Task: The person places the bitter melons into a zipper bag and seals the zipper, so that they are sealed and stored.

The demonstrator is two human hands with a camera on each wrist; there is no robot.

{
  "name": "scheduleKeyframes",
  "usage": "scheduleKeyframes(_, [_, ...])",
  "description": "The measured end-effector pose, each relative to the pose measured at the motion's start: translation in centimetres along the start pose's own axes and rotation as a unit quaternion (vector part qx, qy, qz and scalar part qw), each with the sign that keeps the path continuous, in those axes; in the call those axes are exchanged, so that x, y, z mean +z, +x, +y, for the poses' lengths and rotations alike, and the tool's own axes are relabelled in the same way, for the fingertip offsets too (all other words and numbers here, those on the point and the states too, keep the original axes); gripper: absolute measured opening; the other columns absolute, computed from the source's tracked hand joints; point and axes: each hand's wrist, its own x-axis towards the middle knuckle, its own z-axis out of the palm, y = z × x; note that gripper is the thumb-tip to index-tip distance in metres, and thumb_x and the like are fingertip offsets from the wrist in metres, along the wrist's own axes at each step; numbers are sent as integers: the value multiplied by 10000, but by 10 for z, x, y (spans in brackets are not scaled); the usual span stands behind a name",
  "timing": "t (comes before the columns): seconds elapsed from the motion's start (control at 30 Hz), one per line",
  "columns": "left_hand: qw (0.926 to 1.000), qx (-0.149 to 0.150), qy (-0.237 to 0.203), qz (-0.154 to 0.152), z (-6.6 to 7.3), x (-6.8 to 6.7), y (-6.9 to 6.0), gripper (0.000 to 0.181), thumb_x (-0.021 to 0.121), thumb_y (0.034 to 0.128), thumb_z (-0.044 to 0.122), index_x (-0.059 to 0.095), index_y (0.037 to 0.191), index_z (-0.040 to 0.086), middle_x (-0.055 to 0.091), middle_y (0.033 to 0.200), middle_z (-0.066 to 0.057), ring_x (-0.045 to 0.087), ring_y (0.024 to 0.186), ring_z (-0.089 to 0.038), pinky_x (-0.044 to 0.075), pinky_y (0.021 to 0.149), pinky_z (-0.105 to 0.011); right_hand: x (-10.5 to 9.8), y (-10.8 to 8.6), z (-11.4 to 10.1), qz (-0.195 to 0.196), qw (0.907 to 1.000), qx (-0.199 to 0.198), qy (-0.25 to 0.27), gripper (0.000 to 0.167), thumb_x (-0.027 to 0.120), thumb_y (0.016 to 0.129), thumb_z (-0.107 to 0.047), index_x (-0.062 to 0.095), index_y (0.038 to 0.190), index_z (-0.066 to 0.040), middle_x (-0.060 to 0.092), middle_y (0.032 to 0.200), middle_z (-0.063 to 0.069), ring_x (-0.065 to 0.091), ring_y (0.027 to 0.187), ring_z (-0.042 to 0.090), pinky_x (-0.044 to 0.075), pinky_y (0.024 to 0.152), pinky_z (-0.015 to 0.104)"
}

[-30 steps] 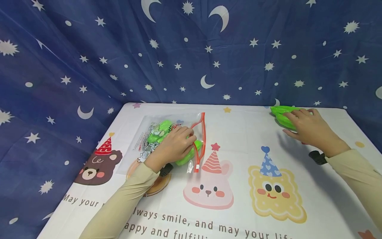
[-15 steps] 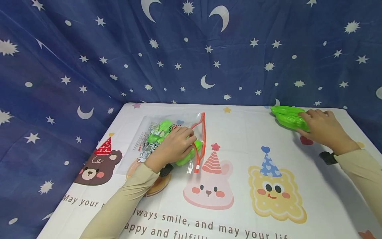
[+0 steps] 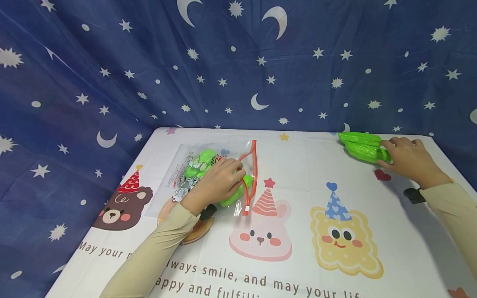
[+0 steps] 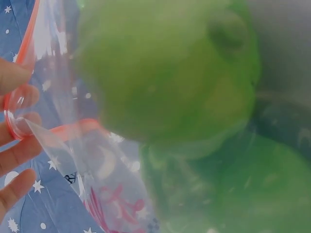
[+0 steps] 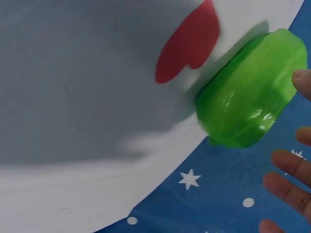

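Observation:
In the head view my left hand (image 3: pixel 220 180) holds the mouth of a clear zip bag (image 3: pixel 169 178). In the left wrist view, thumb and fingers pinch its orange zip edge (image 4: pixel 12 121). Inside lie glossy green, rounded things (image 3: pixel 205 157), blurred through the plastic up close. At the table's back right, two long ridged green vegetable-like pieces (image 3: pixel 367 152) lie side by side. By their right end is my right hand (image 3: pixel 411 159), thumb and fingers spread apart. The right wrist view shows the thumb overlapping one green piece (image 5: pixel 252 92); whether it touches, I cannot tell.
A white printed cloth (image 3: pixel 298 186) with cartoon figures and lettering covers the table. A blue curtain (image 3: pixel 238 74) with stars and moons hangs directly behind its back edge. Black wrist-worn devices (image 3: pixel 414 196) sit under both wrists.
My right hand has slid to the right along the green pieces, uncovering more of them. The pieces stay in nearly the same place. My left hand and the bag have not moved.

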Motion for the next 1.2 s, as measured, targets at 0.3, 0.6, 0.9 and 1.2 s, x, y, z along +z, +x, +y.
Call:
scheduleKeyframes(0.3, [10000,0,1,6,0,-1,0,67,652,842,155,618,881,112,595,944,-43,555,882,-205,469,870,-329,6,1,12,-309,9995,51,104,588,754,716,-257,536,1147,77,563,1025,329,548,933,461,380,763,634])
scheduleKeyframes(0.6, [10000,0,7,-53,-1,-1,0,61,642,851,162,618,885,118,593,952,-39,554,886,-201,468,885,-329,17,4,18,-541,9985,43,-8,625,726,745,-304,509,1156,114,552,1041,348,552,926,475,393,768,656])
scheduleKeyframes(0.9, [9999,-8,-23,-99,-1,0,0,52,631,857,160,618,887,120,591,954,-38,549,883,-200,465,895,-333,20,10,17,-850,9963,95,-24,628,698,770,-309,494,1173,128,541,1064,350,541,960,470,391,796,648])
scheduleKeyframes(1.2, [10000,2,-73,-30,0,-1,0,55,641,855,158,615,881,116,586,944,-39,541,875,-200,463,882,-338,20,10,12,-1031,9946,76,16,625,679,784,-293,481,1183,144,543,1072,356,539,980,474,405,793,647])
